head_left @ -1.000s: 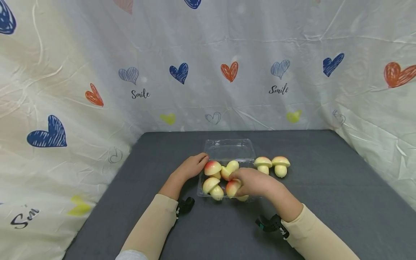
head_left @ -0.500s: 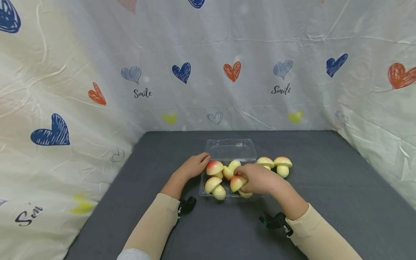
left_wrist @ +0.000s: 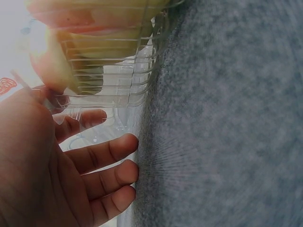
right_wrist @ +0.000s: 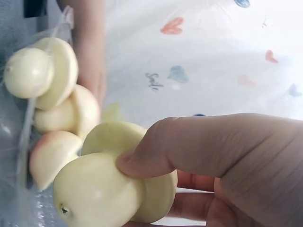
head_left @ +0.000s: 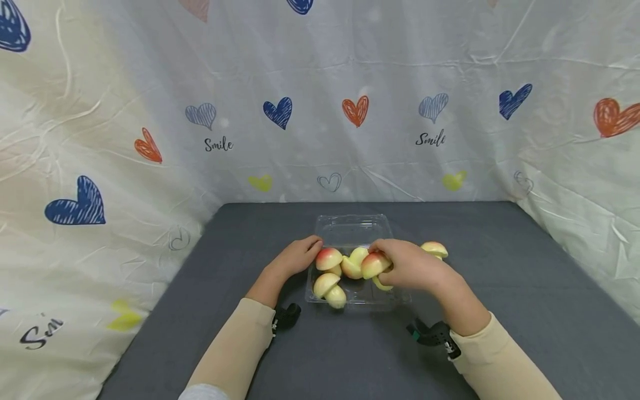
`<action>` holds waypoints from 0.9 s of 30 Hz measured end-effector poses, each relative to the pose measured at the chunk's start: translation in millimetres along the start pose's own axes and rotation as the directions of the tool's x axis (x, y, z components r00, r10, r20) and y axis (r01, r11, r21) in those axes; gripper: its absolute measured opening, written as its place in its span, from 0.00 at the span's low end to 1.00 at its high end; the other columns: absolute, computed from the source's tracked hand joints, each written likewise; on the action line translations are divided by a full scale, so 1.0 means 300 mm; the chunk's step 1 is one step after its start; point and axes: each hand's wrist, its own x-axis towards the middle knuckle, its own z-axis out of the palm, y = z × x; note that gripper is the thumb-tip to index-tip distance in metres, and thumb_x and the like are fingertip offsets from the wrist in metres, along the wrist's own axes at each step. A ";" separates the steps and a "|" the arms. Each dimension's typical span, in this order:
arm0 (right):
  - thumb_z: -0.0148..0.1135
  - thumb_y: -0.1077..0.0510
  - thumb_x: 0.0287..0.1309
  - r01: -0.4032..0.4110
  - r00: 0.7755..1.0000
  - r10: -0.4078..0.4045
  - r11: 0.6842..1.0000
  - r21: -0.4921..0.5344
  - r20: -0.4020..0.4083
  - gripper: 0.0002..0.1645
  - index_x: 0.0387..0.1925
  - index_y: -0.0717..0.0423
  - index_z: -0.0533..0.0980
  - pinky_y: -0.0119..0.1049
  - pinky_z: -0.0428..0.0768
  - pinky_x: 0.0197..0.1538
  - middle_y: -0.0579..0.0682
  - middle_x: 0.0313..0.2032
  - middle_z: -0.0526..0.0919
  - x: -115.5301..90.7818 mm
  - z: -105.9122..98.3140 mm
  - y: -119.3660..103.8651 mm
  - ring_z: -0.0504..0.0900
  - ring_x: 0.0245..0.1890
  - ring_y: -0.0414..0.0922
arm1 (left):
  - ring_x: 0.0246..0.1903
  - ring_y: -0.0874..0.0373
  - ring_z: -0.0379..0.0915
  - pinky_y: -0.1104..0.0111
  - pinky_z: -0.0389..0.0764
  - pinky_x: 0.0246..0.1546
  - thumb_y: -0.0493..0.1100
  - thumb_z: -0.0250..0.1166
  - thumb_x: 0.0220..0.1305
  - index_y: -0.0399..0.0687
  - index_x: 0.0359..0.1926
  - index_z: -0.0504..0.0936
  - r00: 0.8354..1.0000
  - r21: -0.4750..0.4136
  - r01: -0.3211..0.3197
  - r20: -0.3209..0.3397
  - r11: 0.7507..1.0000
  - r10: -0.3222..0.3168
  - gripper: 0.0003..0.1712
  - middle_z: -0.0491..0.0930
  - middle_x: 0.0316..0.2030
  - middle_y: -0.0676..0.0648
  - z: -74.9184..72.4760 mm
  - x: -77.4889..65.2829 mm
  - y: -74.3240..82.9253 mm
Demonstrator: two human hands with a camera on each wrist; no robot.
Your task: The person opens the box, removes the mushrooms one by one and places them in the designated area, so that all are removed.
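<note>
In the head view, a clear plastic box lies with its lid folded back. Inside are several yellow toy mushrooms with pink-tinged caps, among them one lying at the front left. My right hand pinches another toy mushroom over the box's right part; up close in the right wrist view, the thumb presses its pale stem. At the box's back left corner is my left hand. Its thumb and forefinger hold the plastic edge, while the other fingers stay loosely extended.
Just right of the right hand, one more toy mushroom sits on the dark grey table, partly covered by that hand. A white curtain printed with hearts rises behind the table and along both sides.
My right hand has lifted the toy mushroom from the front of the box and moved it back and right, now covering one of the mushrooms outside. My left hand keeps its place.
</note>
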 end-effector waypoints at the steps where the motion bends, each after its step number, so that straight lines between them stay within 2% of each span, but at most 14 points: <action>1: 0.68 0.66 0.49 -0.005 1.000 0.005 1.000 0.009 -0.003 0.30 0.58 0.60 0.77 0.41 0.74 0.38 0.47 0.41 0.80 -0.004 -0.006 0.000 0.74 0.34 0.44 | 0.64 0.46 0.73 0.49 0.73 0.63 0.56 0.44 0.84 0.50 0.70 0.74 1.000 -0.001 0.002 0.000 1.000 -0.002 0.27 0.77 0.63 0.44 0.000 0.000 0.000; 11: 0.67 0.62 0.56 -0.086 0.996 0.089 0.993 0.079 -0.033 0.25 0.56 0.54 0.77 0.41 0.76 0.34 0.48 0.40 0.80 -0.036 -0.062 0.020 0.77 0.31 0.44 | 0.63 0.46 0.73 0.49 0.73 0.61 0.56 0.44 0.84 0.50 0.70 0.74 1.000 -0.005 -0.001 -0.002 1.000 0.001 0.26 0.77 0.63 0.44 0.001 0.000 -0.002; 15: 0.67 0.63 0.57 -0.080 0.996 0.085 0.990 0.119 -0.033 0.23 0.56 0.55 0.76 0.41 0.77 0.33 0.49 0.40 0.80 -0.048 -0.081 0.035 0.77 0.30 0.45 | 0.63 0.46 0.73 0.48 0.73 0.62 0.56 0.44 0.84 0.50 0.70 0.74 1.000 -0.005 0.004 -0.002 1.000 -0.004 0.26 0.77 0.63 0.44 0.001 -0.001 0.000; 21: 0.66 0.62 0.55 -0.081 0.995 0.087 0.990 0.117 -0.048 0.24 0.56 0.55 0.76 0.41 0.75 0.33 0.48 0.38 0.80 -0.067 -0.109 0.050 0.76 0.29 0.45 | 0.63 0.45 0.73 0.48 0.73 0.61 0.56 0.44 0.84 0.49 0.70 0.74 1.000 -0.011 0.000 -0.002 1.000 0.000 0.26 0.77 0.63 0.44 -0.002 -0.005 0.001; 27: 0.65 0.62 0.59 -0.142 0.989 0.146 0.973 0.185 -0.011 0.26 0.59 0.58 0.73 0.42 0.75 0.26 0.54 0.41 0.79 -0.085 -0.134 0.062 0.73 0.20 0.46 | 0.63 0.46 0.73 0.49 0.73 0.62 0.56 0.44 0.84 0.49 0.70 0.74 1.000 -0.010 -0.003 -0.003 1.000 0.003 0.27 0.77 0.63 0.44 0.000 -0.002 -0.002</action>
